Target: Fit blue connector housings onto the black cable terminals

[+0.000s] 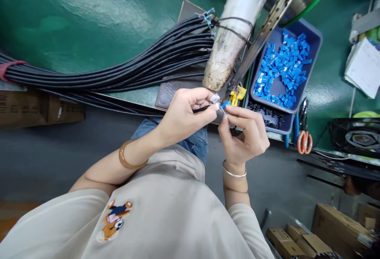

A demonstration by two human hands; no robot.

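Observation:
Pinched between the thumb and fingers of my left hand (190, 110) is the end of a black cable (202, 109), with whitish stripped material at its tip. My right hand (246, 130) is closed just to the right, its thumb and fingertips on a thin wire (223, 111) that sticks out of that end. A small blue connector (226, 103) sits at the right fingertips; I cannot tell which hand supports it. Right behind the fingers is a yellow piece (237, 96) beside a metal bar (252, 51).
A bundle of black cables (133, 63) lies across the green table (97, 9). A wrapped post (231, 29) rises behind my hands. To the right are a bin (315, 49) of blue connectors, a lower tray (286, 126) of black parts, orange-handled scissors (304, 141) and a fan (362, 137).

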